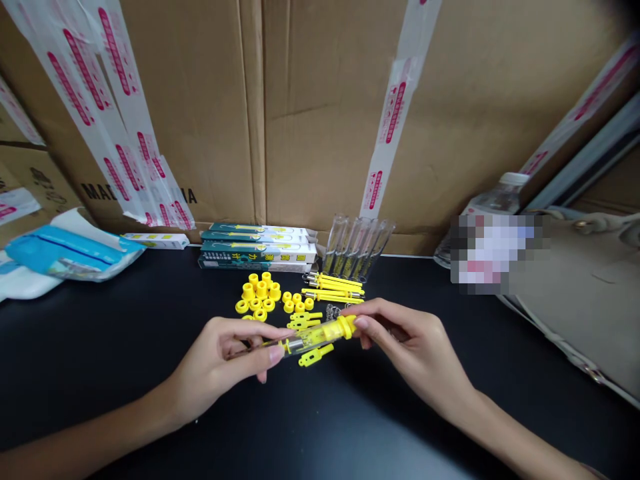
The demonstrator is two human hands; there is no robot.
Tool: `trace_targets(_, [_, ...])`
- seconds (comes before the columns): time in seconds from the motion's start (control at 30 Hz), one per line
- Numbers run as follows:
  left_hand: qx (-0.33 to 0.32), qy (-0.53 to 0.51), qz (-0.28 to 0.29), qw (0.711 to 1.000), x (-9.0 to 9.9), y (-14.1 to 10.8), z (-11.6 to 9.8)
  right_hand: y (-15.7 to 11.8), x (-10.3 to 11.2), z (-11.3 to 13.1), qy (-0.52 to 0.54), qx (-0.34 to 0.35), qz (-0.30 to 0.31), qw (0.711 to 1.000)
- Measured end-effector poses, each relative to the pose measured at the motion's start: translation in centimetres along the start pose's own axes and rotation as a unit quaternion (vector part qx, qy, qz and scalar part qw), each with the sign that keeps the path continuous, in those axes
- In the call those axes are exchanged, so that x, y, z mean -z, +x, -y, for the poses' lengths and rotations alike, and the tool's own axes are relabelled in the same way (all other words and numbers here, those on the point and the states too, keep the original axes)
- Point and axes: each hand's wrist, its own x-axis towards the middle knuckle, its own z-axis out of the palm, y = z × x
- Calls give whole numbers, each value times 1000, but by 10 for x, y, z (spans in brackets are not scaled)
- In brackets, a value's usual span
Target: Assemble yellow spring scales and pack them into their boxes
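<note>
A clear tube with yellow and metal parts inside lies nearly level between both hands, above the black table. My left hand pinches its left part between thumb and fingers. At its other end, my right hand grips the yellow end piece. Yellow hooked tabs lie beneath and behind the tube. Beyond them are yellow collars, small yellow rings, yellow rods with metal ends and small metal rings, partly hidden by the right hand.
Stacked printed boxes and several clear tubes stand at the back, before a large cardboard box. A blue packet lies at the left. At the right are a plastic bottle and a beige bag.
</note>
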Motion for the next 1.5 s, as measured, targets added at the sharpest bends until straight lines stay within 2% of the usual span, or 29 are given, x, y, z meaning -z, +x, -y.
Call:
trace_targets(0.17, [4,1,5,1000,0,2,-2,-2,-2,1,-72,16,-11,997])
trace_targets(0.43, [17,3,-9,1000,1,3,2,-1,-2,-2,-59,-4,-12,998])
trace_targets(0.57, [23,-13,-19,999,2,4,2,-1,-2,-1,42,-50,0,998])
trace_targets(0.73, [52,-11,-31,998,1,-1,-5,3,-3,1,196,-94,18,976])
trace_targets(0.83, [67,-6,-39,997,0,-2,-8,4,-3,1,209,-106,14,972])
trace_targets(1.13, [46,-26,-22,998,3,2,2,3,-3,2,242,-127,12,962])
trace_targets(1.37, [65,-6,-36,997,0,-3,-8,3,-6,0,271,-159,21,949])
trace_targets(1.5, [67,-4,-51,996,-1,-4,-9,0,-10,-2,285,-172,6,943])
